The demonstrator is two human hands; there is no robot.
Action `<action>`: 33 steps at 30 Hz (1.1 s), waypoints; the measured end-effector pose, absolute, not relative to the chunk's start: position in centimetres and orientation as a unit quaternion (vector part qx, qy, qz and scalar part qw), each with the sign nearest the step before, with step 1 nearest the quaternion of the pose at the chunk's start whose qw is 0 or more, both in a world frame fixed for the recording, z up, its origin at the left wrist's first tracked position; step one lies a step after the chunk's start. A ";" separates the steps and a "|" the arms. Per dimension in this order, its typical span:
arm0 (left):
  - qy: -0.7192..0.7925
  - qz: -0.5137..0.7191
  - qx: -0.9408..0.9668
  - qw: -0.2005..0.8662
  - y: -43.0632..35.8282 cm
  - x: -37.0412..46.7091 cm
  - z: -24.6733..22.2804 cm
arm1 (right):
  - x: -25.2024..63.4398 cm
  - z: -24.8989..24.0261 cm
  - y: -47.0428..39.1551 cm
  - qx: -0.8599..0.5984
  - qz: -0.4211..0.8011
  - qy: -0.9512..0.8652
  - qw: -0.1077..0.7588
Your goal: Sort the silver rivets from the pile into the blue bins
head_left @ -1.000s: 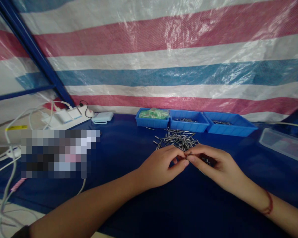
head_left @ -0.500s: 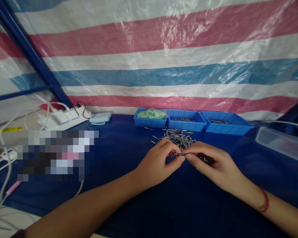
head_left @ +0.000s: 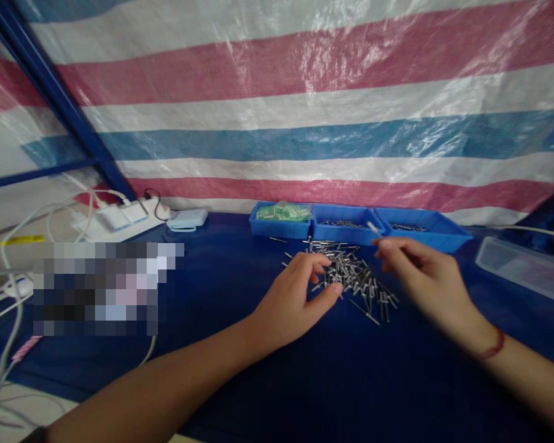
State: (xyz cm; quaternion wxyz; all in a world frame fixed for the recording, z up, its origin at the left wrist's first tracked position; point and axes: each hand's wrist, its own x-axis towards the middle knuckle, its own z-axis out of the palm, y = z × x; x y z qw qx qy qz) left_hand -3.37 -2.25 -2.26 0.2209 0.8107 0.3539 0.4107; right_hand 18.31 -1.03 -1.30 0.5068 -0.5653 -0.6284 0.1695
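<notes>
A loose pile of silver blind rivets [head_left: 355, 277] lies on the dark blue tabletop. Over its left side is my left hand [head_left: 295, 295], thumb and fingers apart, holding nothing. My right hand [head_left: 425, 277] has risen to the right of the pile and pinches one blind rivet [head_left: 373, 229] between thumb and fingertips, its bright end pointing up and left. That end overlaps the gap between the middle blue bin [head_left: 346, 232] and the right blue bin [head_left: 425, 240]. Both bins contain some thin metal pieces.
A left blue bin [head_left: 281, 228] contains green-and-clear plastic packets. Further left sit a light blue case [head_left: 187, 219] and a white power strip [head_left: 120, 218] with cables. A clear plastic lid or tray [head_left: 526, 271] rests at the right. A striped sheet [head_left: 305, 141] hangs behind.
My hands were together over the pile, fingertips meeting at a rivet. Now the right hand has moved right and up toward the bins with a rivet, and the left hand's fingers have opened.
</notes>
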 end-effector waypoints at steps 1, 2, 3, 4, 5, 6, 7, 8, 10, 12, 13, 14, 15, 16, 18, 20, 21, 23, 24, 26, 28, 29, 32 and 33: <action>0.352 0.405 0.815 0.219 -2.2 -3.4 -2.3 | 19.1 -1.1 -0.3 -0.593 0.174 -0.580 0.530; 0.347 0.399 0.821 0.217 -2.2 -3.4 -2.4 | 19.9 -0.9 0.5 -0.614 0.182 -0.532 0.555; 0.341 0.390 0.827 0.216 -2.2 -3.4 -2.4 | 20.6 -0.7 1.2 -0.635 0.194 -0.478 0.575; 0.335 0.382 0.834 0.214 -2.1 -3.3 -2.5 | 21.2 -0.6 1.8 -0.652 0.201 -0.436 0.586; 0.331 0.371 0.842 0.211 -2.1 -3.3 -2.5 | 21.7 -0.6 2.3 -0.664 0.206 -0.408 0.591; 0.329 0.356 0.850 0.204 -2.1 -3.3 -2.5 | 22.1 -0.6 2.7 -0.674 0.209 -0.391 0.591; 0.328 0.340 0.860 0.193 -2.1 -3.3 -2.5 | 22.4 -0.7 2.9 -0.680 0.211 -0.384 0.588; 0.329 0.323 0.870 0.176 -2.1 -3.3 -2.5 | 22.6 -0.9 3.1 -0.683 0.213 -0.383 0.585; 0.333 0.290 0.887 0.136 -2.1 -3.3 -2.5 | 22.7 -1.3 3.2 -0.679 0.222 -0.384 0.585; 0.340 0.261 0.898 0.098 -2.1 -3.3 -2.6 | 22.3 -1.5 2.9 -0.664 0.229 -0.400 0.589; 0.344 0.250 0.902 0.081 -2.0 -3.3 -2.6 | 22.0 -1.5 2.6 -0.654 0.235 -0.414 0.588; 0.347 0.240 0.905 0.065 -2.0 -3.4 -2.6 | 21.6 -1.5 2.2 -0.644 0.246 -0.431 0.583; 0.348 0.230 0.908 0.051 -1.9 -3.4 -2.6 | 21.2 -1.4 1.8 -0.634 0.252 -0.452 0.575; 0.347 0.222 0.910 0.041 -1.9 -3.5 -2.6 | 20.8 -1.4 1.3 -0.625 0.251 -0.482 0.560; 0.347 0.209 0.914 0.031 -1.7 -3.6 -2.7 | 19.9 -1.4 0.3 -0.608 0.226 -0.560 0.516; 0.347 0.204 0.915 0.029 -1.6 -3.6 -2.7 | 19.0 -1.4 -0.7 -0.584 0.179 -0.642 0.463; 0.348 0.204 0.914 0.030 -1.5 -3.7 -2.7 | 18.7 -1.5 -1.1 -0.567 0.158 -0.679 0.439; 0.351 0.204 0.913 0.030 -1.5 -3.7 -2.7 | 18.1 -1.6 -1.8 -0.524 0.129 -0.737 0.406; 0.353 0.203 0.913 0.030 -1.5 -3.7 -2.7 | 17.9 -1.7 -2.0 -0.502 0.117 -0.761 0.393; 0.354 0.200 0.913 0.029 -1.5 -3.7 -2.6 | 17.6 -1.7 -2.3 -0.468 0.100 -0.794 0.375; 0.353 0.199 0.914 0.029 -1.6 -3.7 -2.6 | 17.4 -1.7 -2.4 -0.452 0.095 -0.810 0.362; 0.351 0.197 0.915 0.029 -1.6 -3.8 -2.6 | 17.4 -1.7 -2.4 -0.449 0.094 -0.813 0.358; 0.346 0.189 0.918 0.031 -1.7 -3.8 -2.5 | 17.3 -1.7 -2.4 -0.445 0.092 -0.818 0.352; 0.344 0.187 0.919 0.032 -1.7 -3.8 -2.5 | 17.3 -1.8 -2.4 -0.445 0.092 -0.819 0.351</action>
